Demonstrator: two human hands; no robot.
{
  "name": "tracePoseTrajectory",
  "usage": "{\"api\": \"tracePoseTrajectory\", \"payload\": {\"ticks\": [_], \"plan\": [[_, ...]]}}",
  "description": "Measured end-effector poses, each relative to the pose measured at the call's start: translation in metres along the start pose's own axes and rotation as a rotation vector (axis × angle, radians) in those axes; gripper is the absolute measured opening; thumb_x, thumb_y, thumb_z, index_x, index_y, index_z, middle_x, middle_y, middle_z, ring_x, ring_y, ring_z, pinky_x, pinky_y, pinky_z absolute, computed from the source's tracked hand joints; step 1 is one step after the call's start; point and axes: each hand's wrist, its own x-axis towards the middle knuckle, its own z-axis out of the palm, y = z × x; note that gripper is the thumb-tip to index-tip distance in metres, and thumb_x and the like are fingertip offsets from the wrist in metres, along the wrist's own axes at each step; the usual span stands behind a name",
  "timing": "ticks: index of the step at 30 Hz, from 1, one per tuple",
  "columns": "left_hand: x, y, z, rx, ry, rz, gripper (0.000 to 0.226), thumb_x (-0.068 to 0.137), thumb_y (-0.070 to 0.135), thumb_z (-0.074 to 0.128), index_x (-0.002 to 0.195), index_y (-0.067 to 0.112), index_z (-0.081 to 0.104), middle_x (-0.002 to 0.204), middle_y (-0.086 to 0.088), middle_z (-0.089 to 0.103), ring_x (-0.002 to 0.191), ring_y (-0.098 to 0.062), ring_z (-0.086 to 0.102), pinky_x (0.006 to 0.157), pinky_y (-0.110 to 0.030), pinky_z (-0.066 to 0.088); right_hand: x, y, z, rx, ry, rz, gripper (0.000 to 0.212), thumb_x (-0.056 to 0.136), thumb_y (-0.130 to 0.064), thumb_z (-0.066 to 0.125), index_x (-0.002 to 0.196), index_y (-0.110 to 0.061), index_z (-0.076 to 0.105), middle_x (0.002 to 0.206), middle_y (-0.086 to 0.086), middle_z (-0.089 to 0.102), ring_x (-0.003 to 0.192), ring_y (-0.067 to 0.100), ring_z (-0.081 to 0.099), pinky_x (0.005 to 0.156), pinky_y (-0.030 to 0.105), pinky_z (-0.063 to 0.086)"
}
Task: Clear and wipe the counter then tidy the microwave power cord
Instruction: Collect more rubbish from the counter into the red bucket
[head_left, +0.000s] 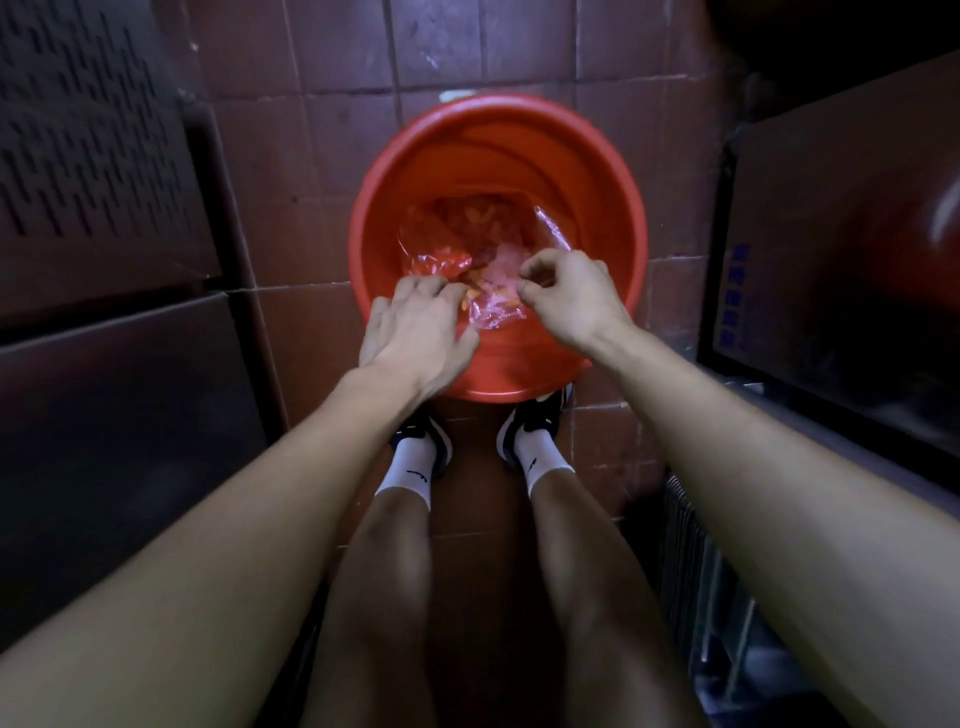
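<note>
A round red plastic bucket (498, 140) stands on the tiled floor in front of my feet. Inside it lies a crumpled clear plastic bag (493, 301) with small orange scraps in and around it. My left hand (415, 332) hovers over the bucket's near left rim, palm down, fingers curled by the bag's edge. My right hand (571, 296) is over the near right side, its fingers pinched together just above the bag. Whether either hand grips the plastic is unclear. No power cord is in view.
A dark perforated metal cabinet (88, 156) fills the left side. A dark appliance with a glass door and blue buttons (831, 249) sits on a ledge at right. Reddish floor tiles (322, 47) surround the bucket. My shoes (535, 426) touch its near rim.
</note>
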Motion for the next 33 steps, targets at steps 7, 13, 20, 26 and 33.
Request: {"api": "tracePoseTrajectory", "payload": {"ticks": [7,13,20,26,33], "plan": [[-0.072,0.016,-0.079,0.000,0.014,-0.050,0.050,0.097,0.040,0.048,0.143,0.020,0.047,0.146,-0.005,0.049,0.135,-0.029,0.040,0.106,-0.048,0.035,-0.074,-0.046,-0.063,-0.017,-0.046,-0.023,0.017,0.089,-0.023,0.064,0.103,-0.023,0.073,0.108,0.002,0.073,0.112,0.022,0.062,0.099,0.036,0.048],[-0.145,0.039,-0.142,0.002,0.105,-0.088,0.052,0.096,0.040,0.049,0.144,0.021,0.045,0.146,-0.003,0.048,0.137,-0.028,0.038,0.106,-0.049,0.036,-0.144,-0.090,-0.120,-0.239,-0.030,-0.175,0.028,0.088,-0.028,0.061,0.114,-0.024,0.068,0.114,0.007,0.071,0.112,0.032,0.062,0.094,0.040,0.050],[-0.246,0.074,-0.213,-0.024,0.198,-0.161,0.052,0.097,0.043,0.048,0.143,0.020,0.045,0.146,-0.003,0.048,0.136,-0.027,0.039,0.106,-0.048,0.037,-0.234,-0.146,-0.197,-0.565,0.073,-0.484,0.038,0.089,-0.033,0.058,0.126,-0.023,0.061,0.128,0.005,0.065,0.116,0.032,0.060,0.089,0.043,0.048],[-0.318,0.080,-0.260,-0.013,0.381,-0.243,0.054,0.099,0.043,0.046,0.148,0.022,0.040,0.151,0.001,0.042,0.142,-0.021,0.033,0.110,-0.045,0.035,-0.297,-0.207,-0.236,-0.622,0.022,-0.650,0.045,0.084,-0.029,0.061,0.129,-0.024,0.059,0.135,0.001,0.061,0.121,0.029,0.058,0.093,0.042,0.049],[-0.394,0.059,-0.290,-0.112,0.588,-0.371,0.054,0.099,0.043,0.046,0.148,0.020,0.041,0.152,0.000,0.042,0.142,-0.021,0.034,0.110,-0.046,0.036,-0.356,-0.280,-0.245,-0.640,0.043,-0.878,0.047,0.086,-0.024,0.063,0.132,-0.020,0.058,0.137,0.001,0.060,0.125,0.026,0.055,0.098,0.043,0.048]]}}
